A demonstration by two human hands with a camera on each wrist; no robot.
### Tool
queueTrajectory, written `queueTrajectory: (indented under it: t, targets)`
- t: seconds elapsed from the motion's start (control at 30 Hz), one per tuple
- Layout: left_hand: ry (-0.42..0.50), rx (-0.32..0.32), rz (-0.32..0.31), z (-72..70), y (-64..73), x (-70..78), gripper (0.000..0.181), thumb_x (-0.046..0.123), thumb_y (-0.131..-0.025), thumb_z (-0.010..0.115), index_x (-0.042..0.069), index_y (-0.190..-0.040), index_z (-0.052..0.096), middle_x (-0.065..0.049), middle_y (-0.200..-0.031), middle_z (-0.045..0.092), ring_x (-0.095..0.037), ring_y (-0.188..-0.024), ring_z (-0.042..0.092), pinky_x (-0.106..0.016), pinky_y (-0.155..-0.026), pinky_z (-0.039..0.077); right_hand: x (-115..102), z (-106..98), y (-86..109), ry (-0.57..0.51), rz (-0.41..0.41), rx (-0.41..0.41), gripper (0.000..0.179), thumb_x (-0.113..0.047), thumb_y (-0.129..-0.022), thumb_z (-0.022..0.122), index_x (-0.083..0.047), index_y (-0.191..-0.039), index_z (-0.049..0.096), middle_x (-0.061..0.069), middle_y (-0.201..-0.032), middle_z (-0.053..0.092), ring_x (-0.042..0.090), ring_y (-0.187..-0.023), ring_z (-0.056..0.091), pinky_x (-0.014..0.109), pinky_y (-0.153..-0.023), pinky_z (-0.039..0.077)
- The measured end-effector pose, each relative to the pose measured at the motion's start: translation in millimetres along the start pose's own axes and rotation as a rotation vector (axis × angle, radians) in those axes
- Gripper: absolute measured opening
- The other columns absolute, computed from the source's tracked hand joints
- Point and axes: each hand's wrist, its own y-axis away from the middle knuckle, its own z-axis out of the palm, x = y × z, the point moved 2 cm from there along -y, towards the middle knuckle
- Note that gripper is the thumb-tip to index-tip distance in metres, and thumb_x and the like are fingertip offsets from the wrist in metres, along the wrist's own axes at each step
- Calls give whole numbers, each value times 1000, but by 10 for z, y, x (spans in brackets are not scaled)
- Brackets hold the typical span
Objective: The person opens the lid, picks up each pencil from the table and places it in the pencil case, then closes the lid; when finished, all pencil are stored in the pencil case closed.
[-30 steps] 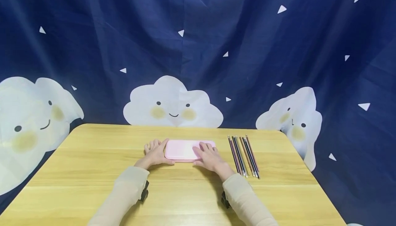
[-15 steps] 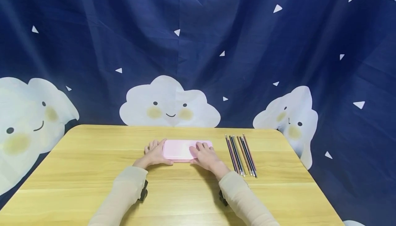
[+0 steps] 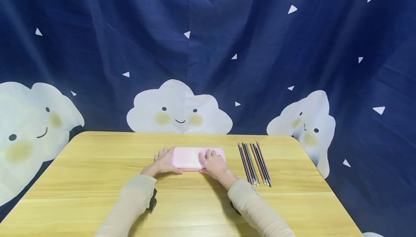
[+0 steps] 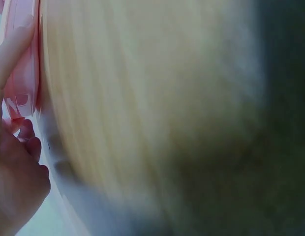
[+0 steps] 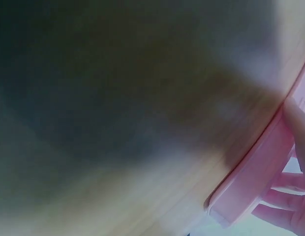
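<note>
A flat, pink, rounded pencil case lies lengthwise on the table, its lid down. At its left end, my left hand holds the case, the thumb along the near side and the other fingers round the end. The left wrist view shows that thumb against the pink side wall. My right hand is over the right half, fingertips on the lid and thumb at the near side. In the right wrist view, the thumb touches the case's side wall while the other fingers reach over the top.
Several dark and coloured pencils lie side by side to the right of the case, close to the right forearm. The wooden table ends at the back before a blue curtain with cloud prints.
My right hand has shifted slightly left along the lid. The left hand keeps its hold at the left end, and the head view has turned a little.
</note>
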Motion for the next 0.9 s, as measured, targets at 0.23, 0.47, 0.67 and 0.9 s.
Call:
queueTrajectory:
  t: [0.23, 0.47, 0.67, 0.9]
  targets:
    - [-11, -2, -9, -8, 2, 3, 109, 46, -48, 83, 1, -135, 36, -14, -110, 44, -29, -100, 34, -43, -81, 27, -1, 31, -10, 91, -55, 65, 64, -59, -84, 49, -13, -129, 46, 16, -116, 55, 26, -98, 57, 28, -57, 54]
    - [-1, 10, -4, -20, 10, 0, 109, 48, -47, 83, 0, -134, 37, -14, -107, 44, -29, -98, 34, -42, -80, 27, 11, 71, -50, 112, -76, 109, 68, -63, -85, 42, -9, -126, 50, 15, -111, 58, 26, -95, 59, 29, -57, 54]
    - [54, 61, 50, -17, 44, 27, 110, 57, -45, 80, -1, -129, 40, -15, -104, 44, -30, -94, 33, -43, -78, 26, 9, 117, -44, 190, -107, 232, 70, -64, -83, 44, -7, -122, 54, 16, -106, 61, 26, -90, 62, 27, -52, 54]
    - [20, 19, -19, 7, 31, 23, 109, 47, -47, 83, 0, -134, 36, -16, -112, 44, -30, -101, 34, -44, -81, 28, 13, 183, -39, 339, -196, 388, 68, -64, -84, 43, -6, -116, 59, 15, -98, 66, 23, -77, 65, 25, -52, 53]
